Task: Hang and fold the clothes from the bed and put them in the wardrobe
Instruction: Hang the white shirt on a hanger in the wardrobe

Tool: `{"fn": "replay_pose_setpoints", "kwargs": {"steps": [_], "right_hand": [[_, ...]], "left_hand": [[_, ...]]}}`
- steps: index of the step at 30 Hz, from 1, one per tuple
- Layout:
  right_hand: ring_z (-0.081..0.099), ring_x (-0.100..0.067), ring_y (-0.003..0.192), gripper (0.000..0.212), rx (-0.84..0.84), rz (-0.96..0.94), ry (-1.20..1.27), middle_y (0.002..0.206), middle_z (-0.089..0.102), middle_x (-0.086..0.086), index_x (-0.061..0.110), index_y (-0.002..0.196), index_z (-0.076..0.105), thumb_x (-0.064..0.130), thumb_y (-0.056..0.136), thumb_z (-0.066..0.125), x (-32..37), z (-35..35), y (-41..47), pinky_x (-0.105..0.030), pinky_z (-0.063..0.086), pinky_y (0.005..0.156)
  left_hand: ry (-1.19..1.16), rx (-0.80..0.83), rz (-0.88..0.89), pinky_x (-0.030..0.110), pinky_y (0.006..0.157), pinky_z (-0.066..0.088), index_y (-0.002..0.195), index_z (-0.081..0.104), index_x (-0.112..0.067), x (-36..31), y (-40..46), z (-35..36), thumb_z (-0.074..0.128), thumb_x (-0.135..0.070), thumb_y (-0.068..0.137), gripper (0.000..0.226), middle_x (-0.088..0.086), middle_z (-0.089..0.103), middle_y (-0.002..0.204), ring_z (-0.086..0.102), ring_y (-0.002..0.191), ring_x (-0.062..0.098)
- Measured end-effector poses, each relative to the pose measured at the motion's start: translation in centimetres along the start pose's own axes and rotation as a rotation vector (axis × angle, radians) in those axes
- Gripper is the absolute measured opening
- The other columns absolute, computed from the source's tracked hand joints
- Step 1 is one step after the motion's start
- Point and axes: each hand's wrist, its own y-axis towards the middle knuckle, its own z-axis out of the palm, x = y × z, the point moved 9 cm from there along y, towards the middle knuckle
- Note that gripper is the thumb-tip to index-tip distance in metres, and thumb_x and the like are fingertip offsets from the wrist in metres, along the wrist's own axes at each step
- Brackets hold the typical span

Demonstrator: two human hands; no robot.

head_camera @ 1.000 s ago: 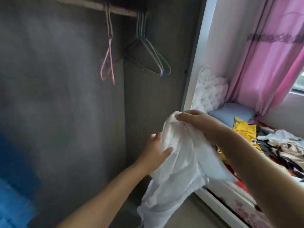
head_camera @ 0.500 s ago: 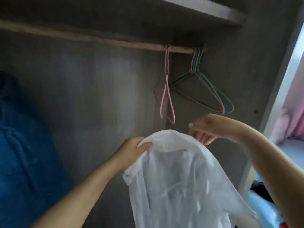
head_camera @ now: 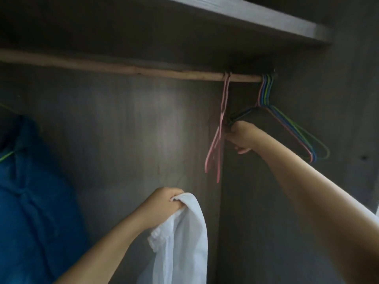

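1. Left hand (head_camera: 162,203) is low in the middle of the shot, fingers curled tight around a bunched-up edge of the white garment (head_camera: 184,238). The fabric comes out between fingers and thumb, loops over the top of the fist and hangs straight down off the bottom of the frame. So the cloth sits right inside the grip, not just draped on it.

2. Right hand (head_camera: 241,138) is reached up and into the wardrobe (head_camera: 123,119), at the left tip of the bundle of coloured hangers (head_camera: 291,130). Fingers are bent around that left corner of the wires, looks like a grasp, though it's dark in there and I can't tell how many hangers are actually caught.

3. That bundle (green, blue, pink wires) hangs off the far right end of the wooden rail (head_camera: 143,69), hooks packed together.

4. The pink hanger (head_camera: 219,140) hangs by itself on the rail a bit left of the bundle, turned edge-on, just beside the right hand's knuckles. Touching or not, can't say.

5. A blue garment (head_camera: 30,191) hangs at the far left, well apart from both hands.

6. A shelf (head_camera: 256,19) runs above the rail.
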Motion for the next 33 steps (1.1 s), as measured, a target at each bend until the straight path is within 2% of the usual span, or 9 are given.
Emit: {"fn": "replay_pose_setpoints", "kwargs": {"steps": [5,7,10,15,19,23,28,31,33], "right_hand": [[0.061,-0.018,0.062,0.035,0.126,0.023,0.335,0.085,0.064,-0.013,0.005,0.085,0.059,0.035,0.099,0.047,-0.2,3.6,-1.6,-0.025,0.055,0.048],[0.060,-0.014,0.057,0.035,0.129,0.005,0.422,0.075,0.065,-0.009,0.006,0.080,0.059,0.035,0.098,0.050,0.4,4.4,-2.3,-0.021,0.053,0.045],[0.053,-0.011,0.046,0.032,0.087,0.010,0.386,0.063,0.056,-0.006,0.006,0.073,0.056,0.021,0.100,0.048,1.1,5.0,-2.8,-0.019,0.050,0.041],[0.052,-0.021,0.054,0.015,-0.169,-0.025,0.025,0.074,0.059,-0.012,0.002,0.093,0.056,0.008,0.096,0.043,0.3,1.4,-3.6,-0.023,0.040,0.037],[0.054,-0.023,0.074,0.022,-0.278,-0.181,-0.017,0.101,0.063,-0.016,0.003,0.108,0.057,0.012,0.098,0.039,0.2,-0.9,-5.0,-0.027,0.037,0.064],[0.049,-0.012,0.064,0.026,-0.331,-0.320,0.023,0.090,0.063,-0.007,0.006,0.109,0.058,0.016,0.102,0.035,0.7,-1.6,-7.8,-0.024,0.031,0.057],[0.042,-0.006,0.042,0.021,-0.438,-0.437,0.171,0.050,0.045,0.008,0.026,0.101,0.058,0.019,0.100,0.039,-3.3,-1.8,-15.0,-0.014,0.033,0.043],[0.034,-0.005,0.041,0.017,-0.453,-0.444,0.310,0.050,0.042,0.003,0.034,0.097,0.055,0.026,0.099,0.040,-9.0,0.9,-20.8,-0.020,0.030,0.042],[0.037,-0.009,0.044,0.016,-0.321,-0.340,0.495,0.052,0.043,0.002,0.037,0.095,0.056,0.025,0.099,0.046,-12.4,3.5,-22.9,-0.024,0.035,0.043]], "left_hand": [[-0.067,-0.010,-0.029,0.022,0.053,0.022,0.057,0.032,-0.021,0.8,0.3,0.0,0.051,-0.002,0.086,0.040,-0.011,0.031,0.056,0.027,0.057,0.005],[-0.086,-0.007,-0.032,0.025,0.056,0.023,0.059,0.036,-0.019,1.0,0.2,0.3,0.051,-0.002,0.086,0.035,-0.008,0.033,0.059,0.029,0.059,0.007],[-0.104,-0.011,-0.051,0.025,0.057,0.025,0.061,0.040,-0.017,1.3,0.0,0.4,0.052,-0.003,0.087,0.032,-0.005,0.035,0.061,0.030,0.060,0.008],[-0.125,-0.072,-0.094,0.026,0.055,0.023,0.062,0.037,-0.017,1.8,0.3,-0.7,0.053,-0.006,0.087,0.032,-0.003,0.033,0.062,0.029,0.061,0.009],[-0.146,-0.077,-0.134,0.026,0.056,0.023,0.064,0.040,-0.015,1.8,0.9,-0.7,0.052,-0.009,0.087,0.027,0.001,0.034,0.064,0.030,0.062,0.011],[-0.159,-0.081,-0.156,0.027,0.057,0.023,0.064,0.040,-0.016,1.6,1.3,-0.7,0.052,-0.011,0.087,0.026,0.001,0.035,0.064,0.030,0.061,0.012],[-0.141,-0.135,-0.175,0.023,0.047,0.024,0.062,0.038,-0.019,1.1,1.2,-1.2,0.054,-0.014,0.086,0.029,-0.004,0.034,0.058,0.030,0.052,0.009],[-0.164,-0.140,-0.209,0.024,0.050,0.026,0.066,0.045,-0.016,1.1,0.6,-0.7,0.053,-0.009,0.086,0.023,-0.002,0.038,0.061,0.035,0.056,0.009],[-0.190,-0.114,-0.266,0.027,0.060,0.031,0.075,0.054,-0.012,1.5,0.0,0.1,0.051,-0.007,0.087,0.013,0.004,0.047,0.069,0.042,0.065,0.013]]}}
